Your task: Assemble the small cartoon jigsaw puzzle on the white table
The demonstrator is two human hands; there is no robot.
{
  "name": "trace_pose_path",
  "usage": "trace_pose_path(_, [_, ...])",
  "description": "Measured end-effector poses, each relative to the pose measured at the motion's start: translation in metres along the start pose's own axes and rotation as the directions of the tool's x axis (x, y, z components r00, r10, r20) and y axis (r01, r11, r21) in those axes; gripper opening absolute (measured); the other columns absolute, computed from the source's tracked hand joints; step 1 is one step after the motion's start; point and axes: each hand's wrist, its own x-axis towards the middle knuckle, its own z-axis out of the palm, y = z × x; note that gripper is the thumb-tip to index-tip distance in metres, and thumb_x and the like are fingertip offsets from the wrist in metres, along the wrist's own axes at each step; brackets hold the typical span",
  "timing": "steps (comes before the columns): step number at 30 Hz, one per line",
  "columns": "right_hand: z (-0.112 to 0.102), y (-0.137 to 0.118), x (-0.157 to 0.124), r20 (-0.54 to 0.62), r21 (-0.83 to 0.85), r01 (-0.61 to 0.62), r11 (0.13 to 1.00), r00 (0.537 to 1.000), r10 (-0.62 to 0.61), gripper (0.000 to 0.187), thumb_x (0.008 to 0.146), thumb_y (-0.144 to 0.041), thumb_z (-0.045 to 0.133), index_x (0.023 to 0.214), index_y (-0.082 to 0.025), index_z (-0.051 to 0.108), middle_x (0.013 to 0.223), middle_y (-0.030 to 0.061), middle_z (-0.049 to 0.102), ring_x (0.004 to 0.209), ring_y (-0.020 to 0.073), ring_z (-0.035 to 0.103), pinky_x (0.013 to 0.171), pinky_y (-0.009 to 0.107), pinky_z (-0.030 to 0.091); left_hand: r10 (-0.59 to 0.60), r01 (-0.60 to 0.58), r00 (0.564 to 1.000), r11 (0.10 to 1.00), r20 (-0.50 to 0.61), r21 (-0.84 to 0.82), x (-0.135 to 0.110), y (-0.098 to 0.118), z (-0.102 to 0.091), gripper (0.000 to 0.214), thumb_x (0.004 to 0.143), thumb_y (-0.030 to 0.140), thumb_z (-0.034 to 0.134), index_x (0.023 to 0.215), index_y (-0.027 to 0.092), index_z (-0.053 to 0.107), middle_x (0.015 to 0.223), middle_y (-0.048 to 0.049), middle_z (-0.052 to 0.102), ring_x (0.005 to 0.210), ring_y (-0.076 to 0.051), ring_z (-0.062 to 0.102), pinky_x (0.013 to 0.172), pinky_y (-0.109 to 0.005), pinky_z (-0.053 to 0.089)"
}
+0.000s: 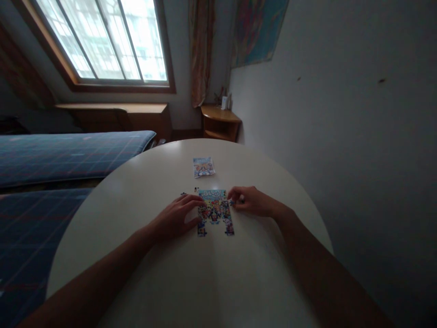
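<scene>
A partly assembled jigsaw puzzle [215,210] lies flat near the middle of a round white table [218,282], its picture bright with blues and reds and its lower edge unfinished, with a gap between two short legs of joined pieces; the left hand [177,217] rests palm down on the tabletop at the puzzle's left side, fingers spread and loosely extended, the fingertips lying on the puzzle's left edge and gripping nothing; the right hand [251,201] sits at the puzzle's upper right edge, its fingers curled in and drawn close to the thumb, touching or nearly touching that edge, and whether a small piece is pinched there cannot be told in the dim light; a dark loose piece [196,188] lies just beyond the puzzle's upper left corner; farther across the table, well apart from the hands, lies a small printed picture card [204,166], slightly skewed; beyond the table on the left are beds with blue checked covers [68,152], a bright barred window [109,38], a patterned curtain [201,50] and a wooden corner shelf [220,120]; a coloured poster [257,29] hangs on the plain wall at the right.
</scene>
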Motion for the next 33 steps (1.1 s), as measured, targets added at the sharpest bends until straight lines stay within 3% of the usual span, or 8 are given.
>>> trace_pose_path(4, [0.003,-0.012,-0.010,-0.037,0.131,0.050,0.990,0.998,-0.046,0.023,0.087,-0.024,0.063,0.108,-0.022,0.072,0.085,0.0011,0.072,0.075,0.0131,0.065,0.073,0.024,0.047,0.080,-0.079,0.995,0.997,0.061,-0.024,-0.001,0.003,0.000,0.041,0.090,0.026,0.065,0.130,0.028,0.056,0.142,-0.0065,0.055,0.131,-0.025,0.050,0.110,-0.046,0.043])
trace_pose_path(7, [0.010,-0.030,-0.014,0.043,0.183,0.073,0.980,0.996,-0.082,0.022,0.085,-0.022,0.066,0.105,-0.021,0.074,0.083,0.0004,0.073,0.074,0.0130,0.066,0.073,0.024,0.047,0.116,-0.113,0.990,0.993,0.083,-0.036,-0.002,0.005,0.000,0.041,0.091,0.030,0.065,0.131,0.028,0.056,0.143,-0.0073,0.054,0.132,-0.025,0.049,0.110,-0.046,0.043])
trace_pose_path(12, [0.022,-0.048,-0.011,0.131,0.057,0.130,0.990,0.982,-0.136,0.020,0.081,-0.020,0.072,0.100,-0.022,0.077,0.080,-0.0002,0.075,0.069,0.0130,0.065,0.071,0.025,0.044,0.159,-0.153,0.984,0.985,0.085,-0.076,-0.001,0.008,-0.002,0.036,0.091,0.033,0.064,0.126,0.028,0.059,0.137,-0.0078,0.059,0.128,-0.025,0.053,0.108,-0.044,0.044])
trace_pose_path(16, [0.027,-0.046,-0.008,0.126,-0.036,0.220,0.975,0.969,-0.214,0.021,0.081,-0.026,0.075,0.102,-0.024,0.077,0.085,0.0000,0.075,0.076,0.0136,0.065,0.083,0.029,0.040,0.170,-0.161,0.982,0.982,0.082,-0.100,0.000,0.011,-0.002,0.032,0.090,0.030,0.064,0.123,0.028,0.061,0.131,-0.0068,0.061,0.122,-0.023,0.057,0.106,-0.042,0.046])
trace_pose_path(22, [0.028,-0.041,-0.008,0.095,-0.040,0.263,0.964,0.961,-0.259,0.024,0.079,-0.030,0.077,0.103,-0.024,0.075,0.089,0.0005,0.072,0.079,0.0138,0.063,0.084,0.030,0.038,0.201,-0.193,0.975,0.977,0.093,-0.085,-0.002,0.010,-0.002,0.033,0.091,0.029,0.062,0.123,0.026,0.059,0.129,-0.0066,0.062,0.120,-0.023,0.057,0.104,-0.041,0.046])
trace_pose_path(29, [0.012,-0.028,-0.010,0.038,0.029,0.210,0.977,0.977,-0.211,0.018,0.080,-0.029,0.078,0.096,-0.022,0.076,0.089,0.0013,0.072,0.075,0.0132,0.062,0.075,0.026,0.042,0.233,-0.247,0.949,0.968,0.212,0.043,-0.002,0.030,-0.013,0.054,0.088,0.035,0.065,0.140,0.032,0.050,0.148,-0.0070,0.048,0.133,-0.032,0.046,0.110,-0.052,0.040])
trace_pose_path(33, [0.008,-0.018,-0.010,0.028,0.018,0.119,0.993,0.992,-0.119,0.020,0.079,-0.027,0.077,0.098,-0.021,0.076,0.081,0.0010,0.071,0.071,0.0127,0.061,0.070,0.024,0.042,0.276,-0.299,0.927,0.952,0.255,0.058,-0.002,0.038,-0.018,0.056,0.089,0.038,0.062,0.142,0.028,0.049,0.147,-0.0073,0.050,0.134,-0.031,0.046,0.114,-0.051,0.037])
